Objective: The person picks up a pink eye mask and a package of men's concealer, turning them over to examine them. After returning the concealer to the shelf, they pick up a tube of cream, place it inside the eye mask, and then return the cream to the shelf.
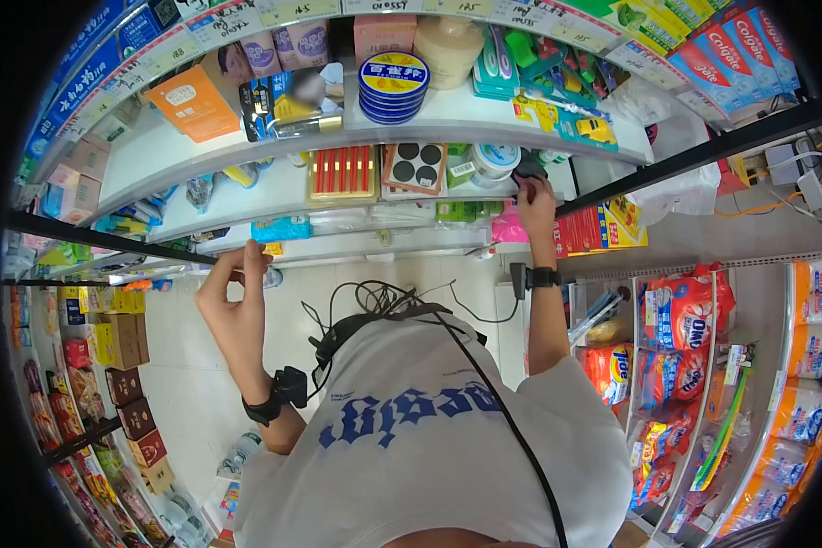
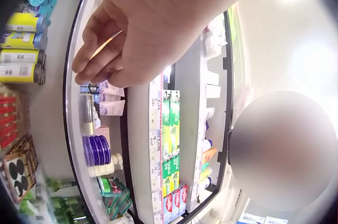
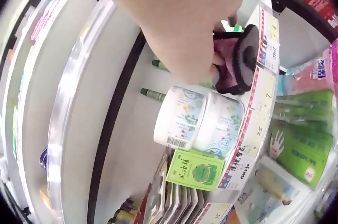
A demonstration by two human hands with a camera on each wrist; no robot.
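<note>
Hands at store shelving, middle shelf.
Left hand [image 1: 237, 306]: raised off the shelf's left end, fingers loosely curled, holding nothing. Right hand [image 1: 534, 196]: fingers clamped on a dark pouch [image 3: 237, 60] at the shelf's front edge, beside white jars [image 3: 198, 121].

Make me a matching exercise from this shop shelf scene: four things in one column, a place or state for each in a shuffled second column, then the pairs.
Things:
1. right hand
2. left hand
3. stack of blue round tins
4. white rolls

Places or states:
A. on the shelf above the one being reached into
B. lying on the shelf just below the dark pink item
C. raised, fingers loosely curled, holding nothing
D. gripping a dark pink item at the shelf edge

Pairs: 1-D, 2-C, 3-A, 4-B
</note>
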